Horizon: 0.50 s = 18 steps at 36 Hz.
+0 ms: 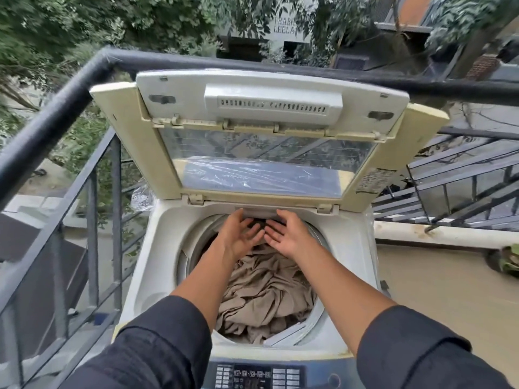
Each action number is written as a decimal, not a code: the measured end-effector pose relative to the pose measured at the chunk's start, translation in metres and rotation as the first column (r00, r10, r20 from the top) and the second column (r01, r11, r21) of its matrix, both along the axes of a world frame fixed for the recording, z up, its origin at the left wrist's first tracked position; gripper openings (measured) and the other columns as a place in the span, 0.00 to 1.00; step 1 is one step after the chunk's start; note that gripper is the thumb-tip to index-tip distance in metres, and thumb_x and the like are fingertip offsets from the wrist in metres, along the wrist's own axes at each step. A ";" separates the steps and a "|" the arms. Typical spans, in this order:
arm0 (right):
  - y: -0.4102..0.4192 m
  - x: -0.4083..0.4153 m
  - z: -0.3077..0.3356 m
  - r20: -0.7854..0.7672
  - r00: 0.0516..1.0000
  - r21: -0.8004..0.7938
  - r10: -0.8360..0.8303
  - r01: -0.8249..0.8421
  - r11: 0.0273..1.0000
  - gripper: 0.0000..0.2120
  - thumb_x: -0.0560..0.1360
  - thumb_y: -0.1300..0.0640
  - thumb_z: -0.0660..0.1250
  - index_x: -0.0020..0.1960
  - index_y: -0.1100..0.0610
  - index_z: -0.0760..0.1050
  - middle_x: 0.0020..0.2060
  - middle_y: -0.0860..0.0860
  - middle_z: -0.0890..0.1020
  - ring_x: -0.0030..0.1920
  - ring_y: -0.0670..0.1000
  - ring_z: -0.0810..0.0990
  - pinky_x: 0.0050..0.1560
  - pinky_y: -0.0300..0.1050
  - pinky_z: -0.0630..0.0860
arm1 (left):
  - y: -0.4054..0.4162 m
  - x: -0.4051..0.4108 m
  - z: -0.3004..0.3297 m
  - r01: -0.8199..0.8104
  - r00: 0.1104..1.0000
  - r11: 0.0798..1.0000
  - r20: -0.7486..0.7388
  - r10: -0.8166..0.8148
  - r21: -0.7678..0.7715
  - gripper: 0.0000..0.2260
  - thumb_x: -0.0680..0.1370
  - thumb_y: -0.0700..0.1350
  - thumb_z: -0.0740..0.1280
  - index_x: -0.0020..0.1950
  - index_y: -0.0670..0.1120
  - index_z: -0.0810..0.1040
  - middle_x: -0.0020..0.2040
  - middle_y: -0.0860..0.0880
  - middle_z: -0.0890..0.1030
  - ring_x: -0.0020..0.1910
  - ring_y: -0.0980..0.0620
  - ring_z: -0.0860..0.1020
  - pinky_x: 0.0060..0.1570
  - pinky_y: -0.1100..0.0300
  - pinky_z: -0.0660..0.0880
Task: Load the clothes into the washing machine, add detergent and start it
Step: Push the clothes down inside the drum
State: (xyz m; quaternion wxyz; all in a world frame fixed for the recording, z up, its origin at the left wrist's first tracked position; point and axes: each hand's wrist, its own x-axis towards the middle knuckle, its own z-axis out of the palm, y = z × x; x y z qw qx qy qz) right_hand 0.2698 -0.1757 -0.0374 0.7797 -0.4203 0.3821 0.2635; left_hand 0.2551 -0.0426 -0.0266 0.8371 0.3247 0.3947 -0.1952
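A top-loading washing machine (163,248) stands in front of me with its folding lid (269,130) raised upright at the back. Beige clothes (266,293) lie crumpled in the drum. My left hand (241,234) and my right hand (286,234) reach over the drum's far side, side by side, fingers straight and spread, just below a small tray (258,213) in the back rim. Neither hand holds anything. The control panel (258,376) shows at the bottom edge.
A black metal railing (70,96) runs close along the left and behind the machine. Clear plastic wrap (143,197) hangs at the machine's back left. A tan balcony floor (449,290) lies to the right, with a potted plant (508,261) at the far right edge.
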 end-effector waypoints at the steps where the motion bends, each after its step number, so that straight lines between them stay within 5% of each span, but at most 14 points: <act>1: 0.000 0.001 0.000 -0.005 1.000 0.011 -0.015 0.015 1.000 0.09 0.81 0.52 0.66 0.59 0.55 0.76 0.62 0.57 0.81 0.62 0.57 0.78 0.54 0.52 0.76 | -0.001 0.000 0.002 -0.013 1.000 1.000 -0.006 0.013 -0.013 0.20 0.86 0.50 0.60 0.76 0.43 0.67 0.78 0.45 0.67 0.76 0.43 0.69 0.71 0.46 0.71; 10: -0.001 0.003 -0.003 -0.028 0.988 0.094 -0.153 0.155 0.983 0.05 0.79 0.57 0.66 0.53 0.57 0.77 0.65 0.59 0.80 0.63 0.57 0.77 0.64 0.55 0.73 | 0.004 0.004 -0.012 -0.044 0.998 0.997 0.036 0.047 -0.069 0.23 0.85 0.51 0.64 0.77 0.43 0.66 0.77 0.44 0.69 0.72 0.46 0.72 0.67 0.49 0.74; 15: -0.004 0.001 -0.008 -0.025 0.987 0.128 -0.159 0.161 0.979 0.08 0.78 0.56 0.68 0.55 0.58 0.78 0.65 0.58 0.80 0.60 0.56 0.79 0.66 0.56 0.72 | 0.005 0.003 -0.020 -0.028 0.997 0.997 0.068 0.033 -0.075 0.11 0.85 0.51 0.64 0.60 0.45 0.75 0.74 0.45 0.71 0.71 0.46 0.73 0.70 0.48 0.73; 18: -0.004 -0.001 -0.010 -0.033 0.990 0.126 -0.140 0.144 0.982 0.12 0.77 0.54 0.70 0.58 0.58 0.79 0.64 0.56 0.80 0.59 0.55 0.79 0.61 0.53 0.74 | 0.006 0.002 -0.026 -0.018 0.998 0.998 0.067 0.022 -0.053 0.16 0.84 0.53 0.65 0.67 0.44 0.75 0.73 0.47 0.72 0.70 0.47 0.74 0.67 0.48 0.74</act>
